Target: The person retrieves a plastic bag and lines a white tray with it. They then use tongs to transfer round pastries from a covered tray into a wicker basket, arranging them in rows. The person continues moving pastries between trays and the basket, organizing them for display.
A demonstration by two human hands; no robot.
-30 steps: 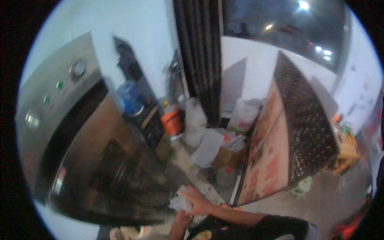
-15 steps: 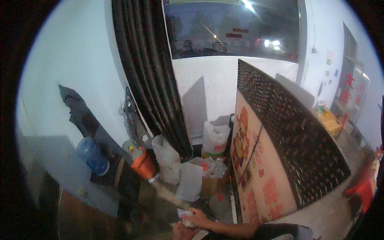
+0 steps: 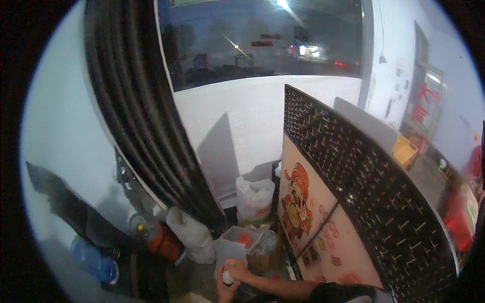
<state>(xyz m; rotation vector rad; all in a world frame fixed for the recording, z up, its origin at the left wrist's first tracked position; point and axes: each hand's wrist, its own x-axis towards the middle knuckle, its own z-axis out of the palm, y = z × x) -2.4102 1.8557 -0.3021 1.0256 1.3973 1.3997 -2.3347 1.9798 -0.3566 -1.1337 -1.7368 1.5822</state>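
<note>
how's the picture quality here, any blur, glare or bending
Head view: dim and bluish; ceiling lights glare in the dark window; fisheye bows the black curtain and lattice screen; the hands at the lower edge are soft; the right rim is smeared.

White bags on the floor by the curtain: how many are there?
2. One white bag stands against the wall beside the screen; the other white bag leans at the foot of the curtain. More may be hidden among the clutter.
</note>
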